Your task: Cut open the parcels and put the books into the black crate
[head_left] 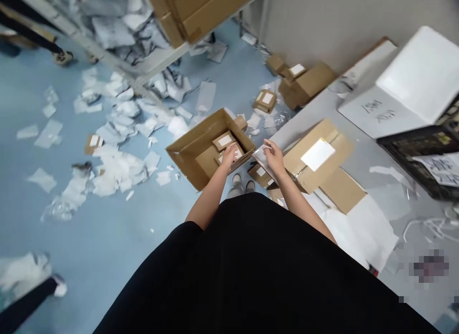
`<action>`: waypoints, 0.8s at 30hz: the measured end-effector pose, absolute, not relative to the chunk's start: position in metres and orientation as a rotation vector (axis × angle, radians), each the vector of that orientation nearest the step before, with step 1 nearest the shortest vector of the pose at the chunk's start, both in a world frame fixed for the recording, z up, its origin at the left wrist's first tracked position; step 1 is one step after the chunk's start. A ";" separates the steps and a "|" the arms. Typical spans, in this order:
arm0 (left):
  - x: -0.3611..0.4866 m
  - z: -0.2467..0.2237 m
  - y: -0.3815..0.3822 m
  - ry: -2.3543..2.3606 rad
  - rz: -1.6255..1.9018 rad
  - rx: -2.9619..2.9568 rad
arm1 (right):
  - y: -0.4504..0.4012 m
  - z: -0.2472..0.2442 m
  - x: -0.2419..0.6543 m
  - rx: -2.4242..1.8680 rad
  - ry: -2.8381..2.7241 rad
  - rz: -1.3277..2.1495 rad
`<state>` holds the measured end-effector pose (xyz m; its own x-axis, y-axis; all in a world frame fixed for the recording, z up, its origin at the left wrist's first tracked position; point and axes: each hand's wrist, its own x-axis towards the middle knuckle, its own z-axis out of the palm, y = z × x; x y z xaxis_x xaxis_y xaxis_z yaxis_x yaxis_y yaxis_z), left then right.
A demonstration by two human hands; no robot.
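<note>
Hands apart. Left hand (pixel 228 158) closed on labelled kraft parcel (pixel 234 154), inside open cardboard carton (pixel 190 152); second labelled parcel (pixel 224 141) just beyond. Right hand (pixel 274 158) pinching clear plastic wrapper (pixel 261 158) just beside carton. Flat cardboard package (pixel 297 157) with white label touching right hand. Blue floor (pixel 32 157) strewn with torn white wrappers (pixel 114 173); more kraft parcels (pixel 266 100) farther out.
</note>
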<state>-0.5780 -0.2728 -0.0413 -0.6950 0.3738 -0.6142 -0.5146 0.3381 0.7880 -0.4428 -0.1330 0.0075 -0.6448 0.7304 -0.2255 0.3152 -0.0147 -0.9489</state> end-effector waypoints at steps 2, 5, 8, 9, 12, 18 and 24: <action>-0.579 -0.051 -0.311 1.863 1.502 -0.316 | -0.148 -0.006 -0.464 -1.004 -2.048 1.817; -0.574 -0.069 -0.363 1.858 1.557 -0.583 | -0.171 -0.030 -0.489 -0.976 -2.193 1.911; -0.567 -0.088 -0.404 1.807 1.573 -0.791 | -0.192 -0.059 -0.506 -1.028 -2.329 1.911; -0.567 -0.095 -0.415 1.789 1.570 -0.846 | -0.198 -0.069 -0.512 -1.046 -2.372 1.900; -0.574 -0.118 -0.440 1.750 1.553 -0.954 | -0.211 -0.099 -0.533 -1.110 -2.474 1.847; -0.619 -0.195 -0.457 1.740 1.541 -0.950 | -0.227 -0.178 -0.591 -1.247 -2.684 1.698; -0.664 -0.314 -0.443 1.716 1.495 -0.946 | -0.242 -0.296 -0.649 -1.310 -3.025 1.523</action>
<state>-0.6641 -0.4425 -0.3137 -0.5175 -0.0956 -0.8503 -0.8554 0.0833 0.5112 -0.6495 -0.2418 -0.2960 -0.6373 0.3684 -0.6768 0.7631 0.4238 -0.4879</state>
